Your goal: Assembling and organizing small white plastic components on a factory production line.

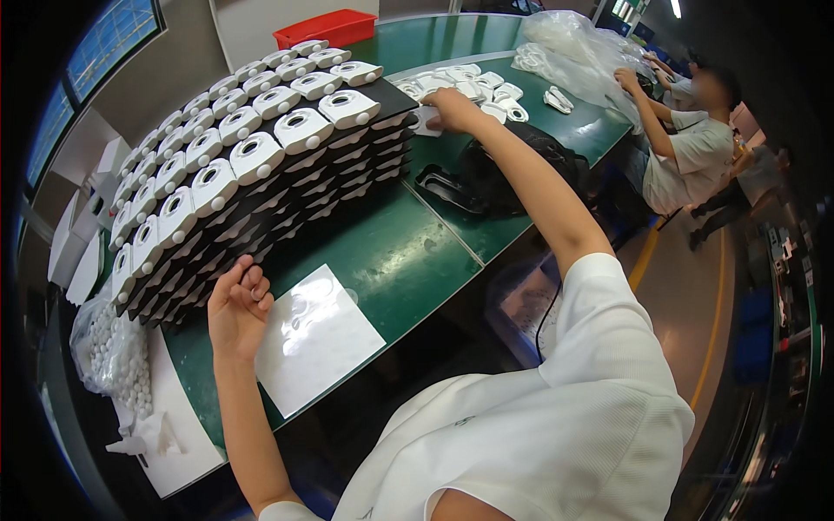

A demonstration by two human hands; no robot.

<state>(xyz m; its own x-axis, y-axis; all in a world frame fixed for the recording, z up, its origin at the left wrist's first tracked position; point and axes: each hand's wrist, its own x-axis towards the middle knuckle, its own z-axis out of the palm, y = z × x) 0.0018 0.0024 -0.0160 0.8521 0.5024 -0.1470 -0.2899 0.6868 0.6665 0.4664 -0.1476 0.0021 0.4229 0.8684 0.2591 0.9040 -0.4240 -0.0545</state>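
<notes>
My right hand [453, 111] stretches out to the far side of the table, its fingers closed on the edge of a white plastic part [424, 122]. Just beyond it lies a loose pile of similar white parts [495, 90] with oval holes. My left hand [240, 302] is raised with curled fingers beside a tall stack of black trays [287, 221]. A small pale spot shows between those fingers, too small to name. Rows of white plastic housings [253, 157], each with a round hole and a white knob, cover the stack's top.
A clear bag of small white balls [113, 347] sits at the left. On the green table [408, 269] lie a white sheet [317, 334] and a black bag [521, 165]. A red bin [326, 29] and clear plastic bags [578, 52] stand farther back. Co-workers [695, 148] sit at right.
</notes>
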